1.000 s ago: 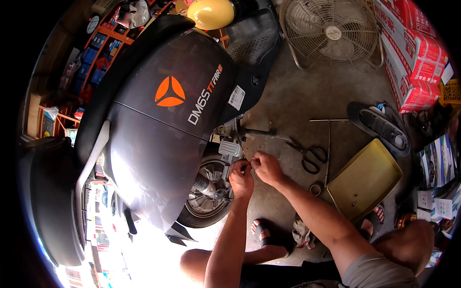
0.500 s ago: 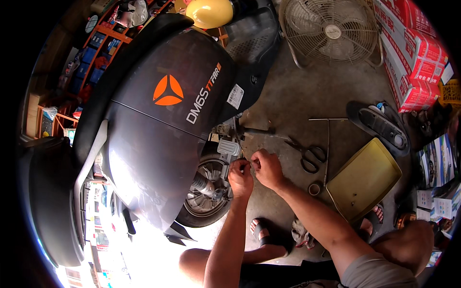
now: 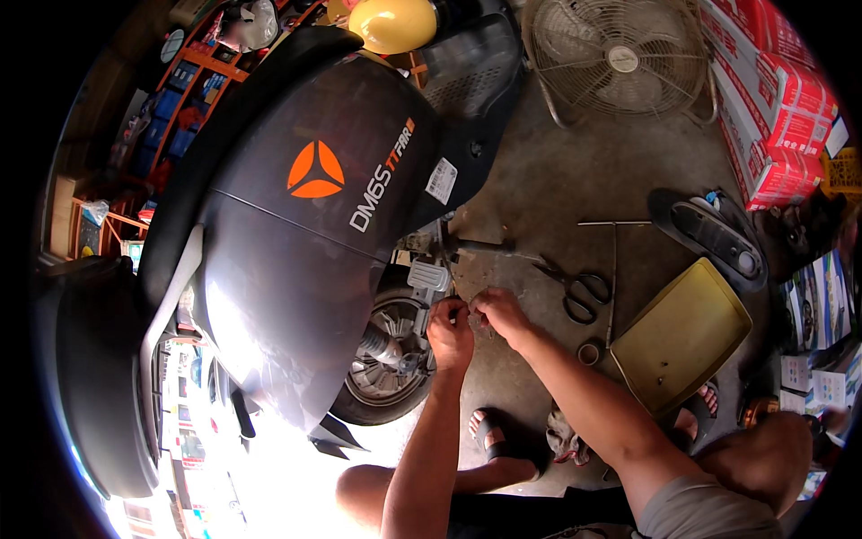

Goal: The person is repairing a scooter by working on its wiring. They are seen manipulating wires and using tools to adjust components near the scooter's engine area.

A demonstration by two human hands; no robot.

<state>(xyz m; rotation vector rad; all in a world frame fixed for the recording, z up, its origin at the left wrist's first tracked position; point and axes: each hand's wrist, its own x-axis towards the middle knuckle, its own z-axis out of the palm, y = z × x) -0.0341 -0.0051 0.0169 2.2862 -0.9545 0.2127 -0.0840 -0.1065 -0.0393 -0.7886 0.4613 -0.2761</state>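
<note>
A grey scooter (image 3: 296,207) with an orange emblem stands at the left. Beside its rear wheel (image 3: 388,359) and the grey ribbed foot peg (image 3: 428,276), both hands meet at fingertip height. My left hand (image 3: 450,332) is closed, fingers bent into a pinch. My right hand (image 3: 499,313) pinches close against it, just to the right. A thin wire-like strand seems to run down from the scooter to the fingers. What lies between the fingertips is too small and too covered to name.
On the concrete floor to the right lie black-handled scissors (image 3: 579,295), a T-handle wrench (image 3: 614,269), a tape roll (image 3: 589,352) and a yellow tray (image 3: 687,337) with small parts. A floor fan (image 3: 620,58) and red boxes (image 3: 772,117) stand farther off.
My right hand has turned and dipped slightly, its fingers curling down beside the left. The left hand holds nearly the same place.
</note>
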